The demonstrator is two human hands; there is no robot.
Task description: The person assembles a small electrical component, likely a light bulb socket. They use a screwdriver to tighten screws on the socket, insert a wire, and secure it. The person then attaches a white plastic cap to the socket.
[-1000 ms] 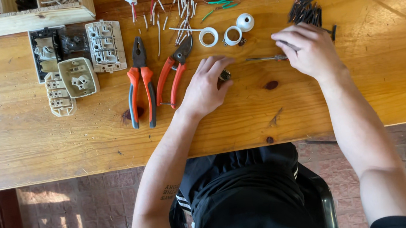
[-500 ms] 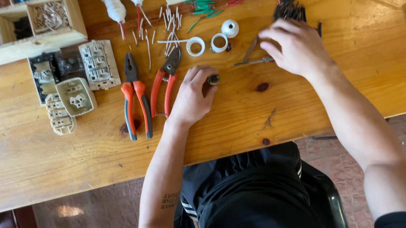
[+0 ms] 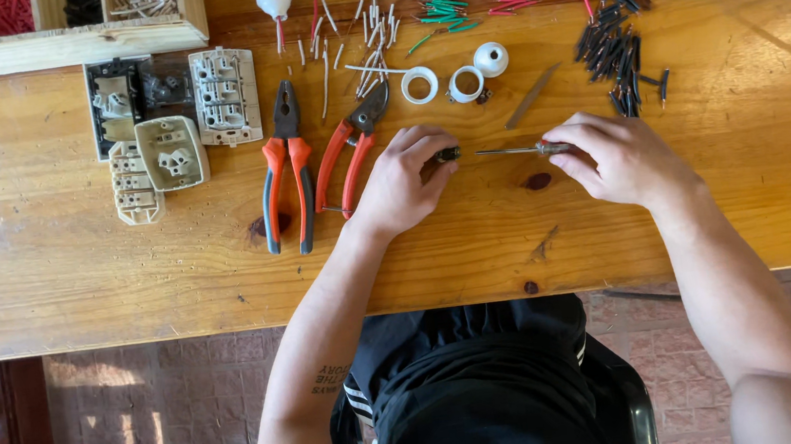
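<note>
1. Since half a second ago, both hands have come nearer the near edge of the wooden table [image 3: 79, 285]; the right hand [image 3: 619, 159] has left the pile of short black wire pieces [image 3: 615, 57], and the slim metal screwdriver [image 3: 515, 151] now lies level between the two hands.
2. Left hand [image 3: 401, 184] rests palm down, wrist straight, its fingers curled and pinching a small dark part [image 3: 448, 154] at the fingertips; the screwdriver's tip meets that part.
3. Right hand lies palm down, fingers closed around the screwdriver's handle end, forearm angled in from the lower right.
4. Open room: bare wood runs from both wrists down to the table's near edge, and more bare wood lies outward of the right knuckles.
5. Tighter side: just outward of the left knuckles lie orange-handled cutters [image 3: 349, 153], then orange-handled pliers [image 3: 285, 170].
6. Beyond the fingertips sit two white rings [image 3: 419, 84], a white round cap [image 3: 491, 59] and a thin flat strip [image 3: 531, 96], near but apart from the fingers.
</note>
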